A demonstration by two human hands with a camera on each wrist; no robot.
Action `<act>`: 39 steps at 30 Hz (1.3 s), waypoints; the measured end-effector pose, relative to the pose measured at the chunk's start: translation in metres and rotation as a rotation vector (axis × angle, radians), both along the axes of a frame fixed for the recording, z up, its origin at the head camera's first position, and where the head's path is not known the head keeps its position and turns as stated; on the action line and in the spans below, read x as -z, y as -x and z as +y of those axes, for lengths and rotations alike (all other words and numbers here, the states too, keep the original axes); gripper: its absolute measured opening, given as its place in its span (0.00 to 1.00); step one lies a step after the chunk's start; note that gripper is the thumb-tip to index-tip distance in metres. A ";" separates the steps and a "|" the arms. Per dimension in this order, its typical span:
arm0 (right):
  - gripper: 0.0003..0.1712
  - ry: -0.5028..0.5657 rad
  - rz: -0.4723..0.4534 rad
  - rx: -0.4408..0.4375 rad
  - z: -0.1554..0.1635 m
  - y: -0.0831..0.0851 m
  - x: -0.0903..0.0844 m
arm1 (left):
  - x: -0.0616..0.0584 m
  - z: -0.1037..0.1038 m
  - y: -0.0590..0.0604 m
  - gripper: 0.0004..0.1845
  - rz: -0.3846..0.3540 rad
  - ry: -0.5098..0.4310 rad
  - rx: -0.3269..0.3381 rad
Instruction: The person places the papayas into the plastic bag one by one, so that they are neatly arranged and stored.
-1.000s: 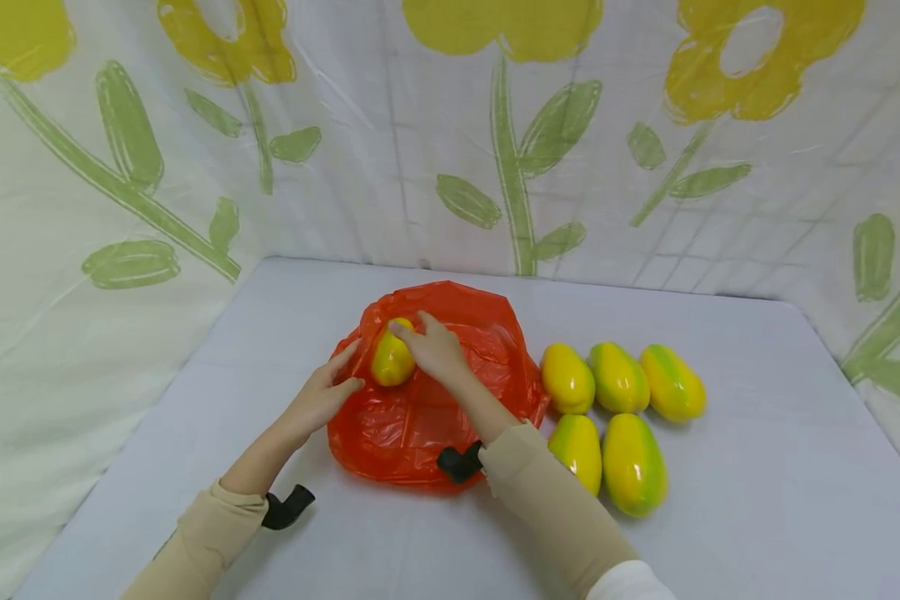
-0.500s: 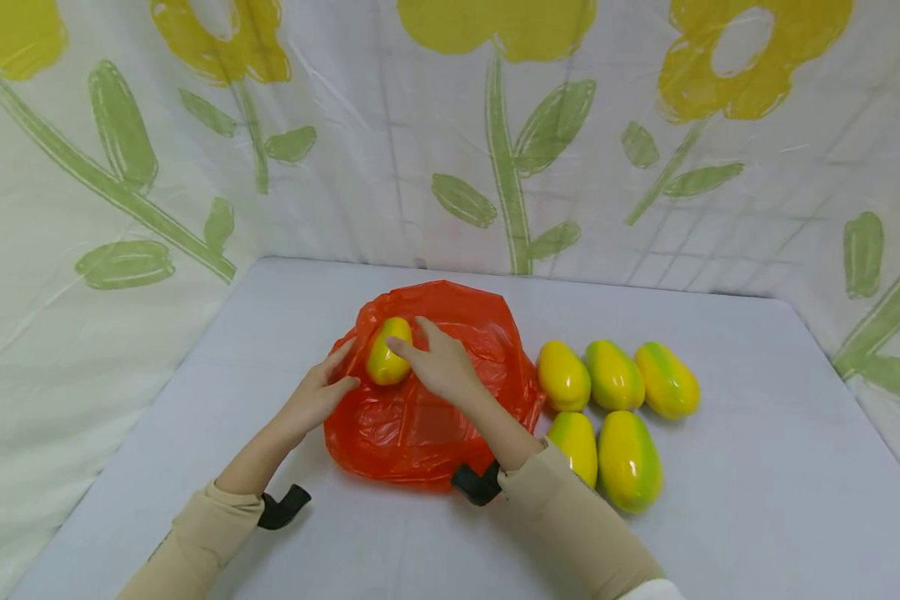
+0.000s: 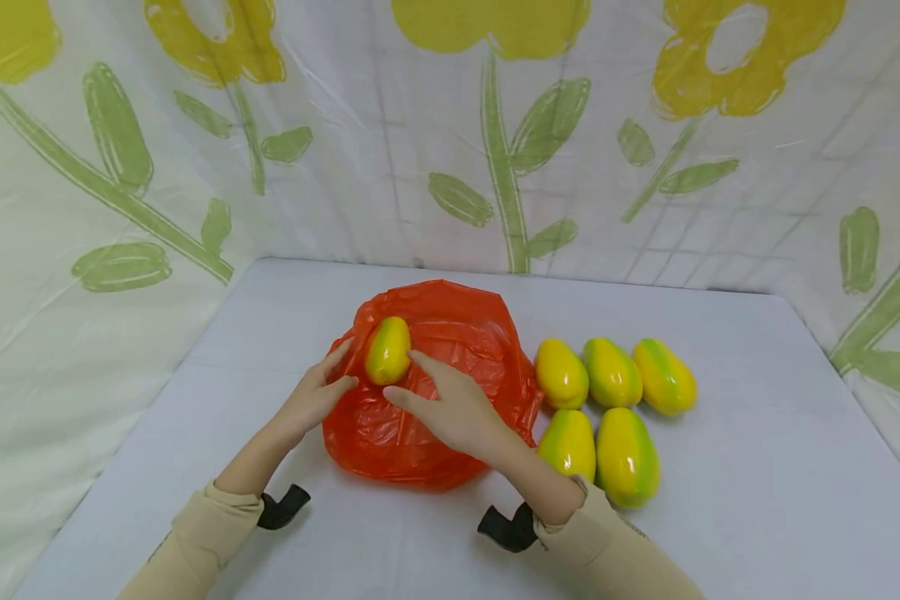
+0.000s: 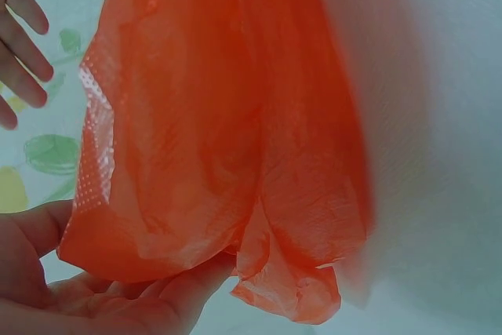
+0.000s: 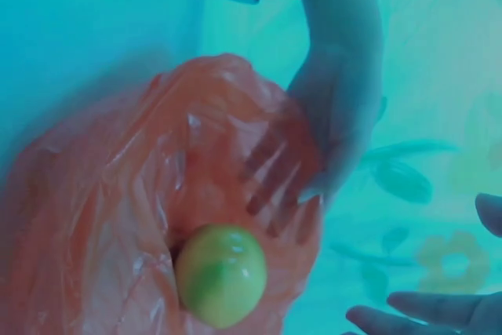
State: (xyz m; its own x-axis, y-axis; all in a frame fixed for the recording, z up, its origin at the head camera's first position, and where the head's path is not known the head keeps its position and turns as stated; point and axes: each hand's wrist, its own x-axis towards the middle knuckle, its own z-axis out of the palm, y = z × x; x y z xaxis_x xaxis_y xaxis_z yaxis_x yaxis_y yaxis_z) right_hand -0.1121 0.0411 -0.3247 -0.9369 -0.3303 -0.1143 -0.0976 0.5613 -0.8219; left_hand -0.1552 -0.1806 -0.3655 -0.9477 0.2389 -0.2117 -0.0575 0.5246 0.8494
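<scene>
Head view: bagging step, one mango [image 3: 388, 350] sits in the orange bag [image 3: 450, 433] at frame centre. Left hand [image 3: 311, 400] pinches the bag's left edge; right hand [image 3: 457, 408] hovers over it, fingers loose, holding nothing. Next likely a reach for the five mangoes [image 3: 607, 400] right of centre. Glossy yellow-green fruit; thin, crinkly bag.

Makeshift recording booth, flower-print plastic sheeting [image 3: 450, 150] as walls, plain white table [image 3: 757, 500]

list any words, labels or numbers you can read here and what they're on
None can be read in any view.
The orange bag the left hand grips is plain.
The yellow-green fruit in it and the five fruits beside it carry no stickers.
The backdrop shows only painted flowers.
</scene>
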 end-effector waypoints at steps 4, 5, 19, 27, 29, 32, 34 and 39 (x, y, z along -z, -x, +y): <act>0.39 0.003 0.015 -0.022 0.007 -0.011 0.000 | 0.000 0.001 0.000 0.34 -0.002 0.004 0.002; 0.39 0.001 0.016 -0.027 0.009 -0.014 0.000 | 0.000 0.001 0.000 0.34 -0.001 0.005 0.005; 0.42 0.018 -0.031 -0.022 0.035 -0.044 0.015 | 0.001 0.000 0.000 0.34 -0.004 0.005 0.005; 0.41 0.010 -0.049 -0.034 0.050 -0.065 0.017 | 0.000 0.000 0.001 0.35 0.023 0.008 0.013; 0.41 0.016 -0.053 -0.036 0.053 -0.069 0.018 | 0.001 0.001 0.001 0.34 0.023 0.008 0.007; 0.40 0.020 -0.053 -0.017 0.058 -0.075 0.019 | 0.001 0.002 0.000 0.34 0.029 0.012 0.001; 0.39 0.017 -0.050 0.007 0.062 -0.077 0.018 | 0.001 0.002 -0.001 0.34 0.032 0.010 -0.005; 0.38 0.008 -0.033 0.064 0.071 -0.084 0.017 | 0.001 0.001 -0.001 0.33 0.038 0.002 -0.029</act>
